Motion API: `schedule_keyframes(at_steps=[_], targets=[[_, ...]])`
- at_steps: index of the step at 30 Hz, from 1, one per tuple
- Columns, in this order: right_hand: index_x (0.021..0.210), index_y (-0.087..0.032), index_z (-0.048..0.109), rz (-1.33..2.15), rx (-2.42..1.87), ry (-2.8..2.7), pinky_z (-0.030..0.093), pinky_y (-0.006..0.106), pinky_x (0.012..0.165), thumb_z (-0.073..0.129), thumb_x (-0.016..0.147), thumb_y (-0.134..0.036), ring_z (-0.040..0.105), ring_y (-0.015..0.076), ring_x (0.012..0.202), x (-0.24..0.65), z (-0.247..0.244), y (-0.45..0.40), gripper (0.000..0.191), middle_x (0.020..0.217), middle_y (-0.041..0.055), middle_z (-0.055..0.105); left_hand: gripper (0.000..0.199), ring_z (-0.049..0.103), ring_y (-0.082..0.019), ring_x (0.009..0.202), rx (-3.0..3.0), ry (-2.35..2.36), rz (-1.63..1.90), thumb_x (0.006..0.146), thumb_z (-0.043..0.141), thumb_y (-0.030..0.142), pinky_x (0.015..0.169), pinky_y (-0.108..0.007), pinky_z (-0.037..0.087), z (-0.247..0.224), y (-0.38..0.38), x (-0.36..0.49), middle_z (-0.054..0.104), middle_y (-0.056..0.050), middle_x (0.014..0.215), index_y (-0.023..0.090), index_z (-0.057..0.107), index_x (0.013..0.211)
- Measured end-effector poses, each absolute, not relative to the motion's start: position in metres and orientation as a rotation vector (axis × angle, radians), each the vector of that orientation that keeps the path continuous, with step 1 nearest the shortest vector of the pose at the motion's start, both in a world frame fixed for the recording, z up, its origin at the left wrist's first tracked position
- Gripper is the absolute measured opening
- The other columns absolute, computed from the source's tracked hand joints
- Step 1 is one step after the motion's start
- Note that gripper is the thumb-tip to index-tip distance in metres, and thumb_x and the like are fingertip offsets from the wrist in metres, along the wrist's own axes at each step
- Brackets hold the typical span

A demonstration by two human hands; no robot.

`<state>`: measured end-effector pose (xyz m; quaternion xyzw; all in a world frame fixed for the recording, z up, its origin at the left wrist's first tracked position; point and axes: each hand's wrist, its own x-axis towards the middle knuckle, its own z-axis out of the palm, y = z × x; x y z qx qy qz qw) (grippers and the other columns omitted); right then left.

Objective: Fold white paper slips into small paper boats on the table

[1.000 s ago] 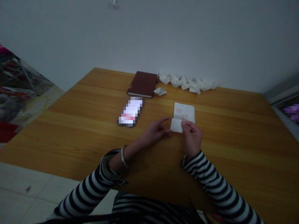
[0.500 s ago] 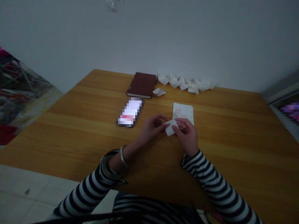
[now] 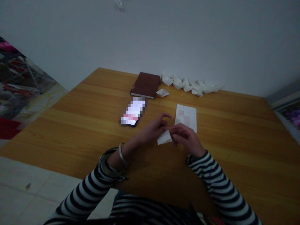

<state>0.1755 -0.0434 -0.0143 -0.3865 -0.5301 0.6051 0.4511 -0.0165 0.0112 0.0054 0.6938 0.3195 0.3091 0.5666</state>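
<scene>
A small folded white paper (image 3: 164, 137) is held over the near middle of the wooden table. My left hand (image 3: 158, 127) grips its upper edge between thumb and fingers. At the paper's upper right corner, my right hand (image 3: 184, 136) has its fingers curled and pressed together; whether it pinches the corner is too small to make out. Just beyond my right hand lies a flat stack of white paper (image 3: 186, 118) with pinkish squares on it.
A lit phone (image 3: 134, 112) lies left of the hands on the table (image 3: 82, 125). Behind it is a brown notebook (image 3: 145, 85), with one folded paper piece (image 3: 162, 92) beside it. Several folded white paper shapes (image 3: 178, 82) line the wall side.
The small paper has turned and moved slightly left and nearer in my left hand. My right hand has shifted off its face to its upper right corner. The view has shifted slightly.
</scene>
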Motion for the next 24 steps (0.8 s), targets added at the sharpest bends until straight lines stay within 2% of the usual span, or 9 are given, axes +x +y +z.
schedule_keyframes(at_steps=[2, 5, 9, 11, 13, 16, 18, 21, 24], targets=[[0.103, -0.022, 0.071, 1.513, -0.975, -1.429, 0.057, 0.022, 0.057, 0.072, 0.077, -0.022, 0.067, 0.0116, 0.068, 0.174, -0.017, -0.045, 0.026, 0.09, 0.0016, 0.071, 0.047, 0.047, -0.01, 0.058, 1.581, 0.733, 0.691, 0.085, 0.054, 0.013, 0.054, -0.019, 0.035, 0.003, 0.009, -0.015, 0.051, 0.007, 0.066, 0.017, 0.042, 0.13], [0.098, -0.022, 0.075, 1.412, -1.017, -1.421, 0.059, 0.025, 0.066, 0.072, 0.072, -0.014, 0.071, 0.0142, 0.076, 0.168, -0.025, -0.045, 0.027, 0.092, 0.0028, 0.075, 0.049, 0.048, -0.009, 0.057, 1.512, 0.812, 0.757, 0.082, 0.062, 0.017, 0.054, -0.019, 0.035, -0.003, 0.011, -0.011, 0.05, 0.008, 0.064, 0.018, 0.045, 0.129], [0.091, -0.023, 0.078, 1.102, -1.118, -1.215, 0.061, 0.03, 0.074, 0.072, 0.074, -0.017, 0.074, 0.0165, 0.078, 0.162, -0.031, -0.043, 0.019, 0.089, 0.0037, 0.079, 0.052, 0.058, -0.012, 0.067, 1.331, 0.944, 1.032, 0.088, 0.061, 0.035, 0.061, -0.022, 0.044, -0.009, 0.014, -0.007, 0.061, 0.0, 0.078, 0.015, 0.042, 0.133], [0.093, -0.024, 0.078, 0.933, -1.162, -1.115, 0.061, 0.033, 0.076, 0.074, 0.074, -0.02, 0.074, 0.0178, 0.078, 0.162, -0.031, -0.043, 0.019, 0.091, 0.0043, 0.079, 0.063, 0.063, -0.014, 0.073, 1.322, 0.856, 1.06, 0.088, 0.063, 0.035, 0.068, -0.024, 0.049, -0.01, 0.013, -0.005, 0.064, -0.003, 0.087, 0.018, 0.035, 0.141], [0.094, -0.024, 0.078, 0.839, -1.18, -1.079, 0.062, 0.035, 0.075, 0.075, 0.075, -0.022, 0.074, 0.0184, 0.076, 0.162, -0.03, -0.044, 0.02, 0.089, 0.0044, 0.079, 0.069, 0.066, -0.016, 0.079, 1.388, 0.727, 1.029, 0.081, 0.073, 0.029, 0.073, -0.027, 0.052, -0.009, 0.01, -0.003, 0.067, -0.004, 0.091, 0.021, 0.039, 0.141], [0.093, -0.025, 0.079, 0.795, -1.179, -1.118, 0.061, 0.033, 0.068, 0.076, 0.076, -0.023, 0.072, 0.0171, 0.069, 0.164, -0.026, -0.047, 0.017, 0.082, 0.0032, 0.078, 0.035, 0.068, -0.019, 0.085, 1.555, 0.69, 1.06, 0.077, 0.076, 0.024, 0.079, -0.03, 0.053, -0.006, 0.007, -0.004, 0.071, -0.006, 0.091, 0.019, 0.068, 0.111], [0.088, -0.025, 0.079, 0.759, -1.146, -1.192, 0.058, 0.03, 0.063, 0.076, 0.077, -0.022, 0.069, 0.0157, 0.067, 0.165, -0.023, -0.048, 0.012, 0.078, 0.0024, 0.076, 0.013, 0.067, -0.018, 0.083, 1.644, 0.751, 1.133, 0.078, 0.076, 0.023, 0.077, -0.029, 0.052, -0.003, 0.006, -0.006, 0.073, -0.006, 0.087, 0.017, 0.076, 0.09], [0.087, -0.026, 0.078, 0.686, -1.089, -1.304, 0.055, 0.027, 0.061, 0.075, 0.078, -0.02, 0.064, 0.0143, 0.07, 0.167, -0.017, -0.047, 0.011, 0.077, 0.0016, 0.068, 0.008, 0.067, -0.016, 0.074, 1.645, 0.816, 1.195, 0.075, 0.078, 0.023, 0.07, -0.027, 0.052, -0.001, 0.006, -0.009, 0.074, -0.005, 0.079, 0.018, 0.078, 0.081], [0.106, -0.03, 0.073, 0.654, -1.108, -1.311, 0.056, 0.028, 0.066, 0.077, 0.076, -0.02, 0.06, 0.0147, 0.081, 0.169, -0.013, -0.044, 0.031, 0.09, 0.002, 0.06, 0.009, 0.067, -0.016, 0.068, 1.586, 0.847, 1.181, 0.073, 0.08, 0.025, 0.066, -0.026, 0.051, 0.001, 0.006, -0.009, 0.075, -0.004, 0.074, 0.018, 0.078, 0.076]])
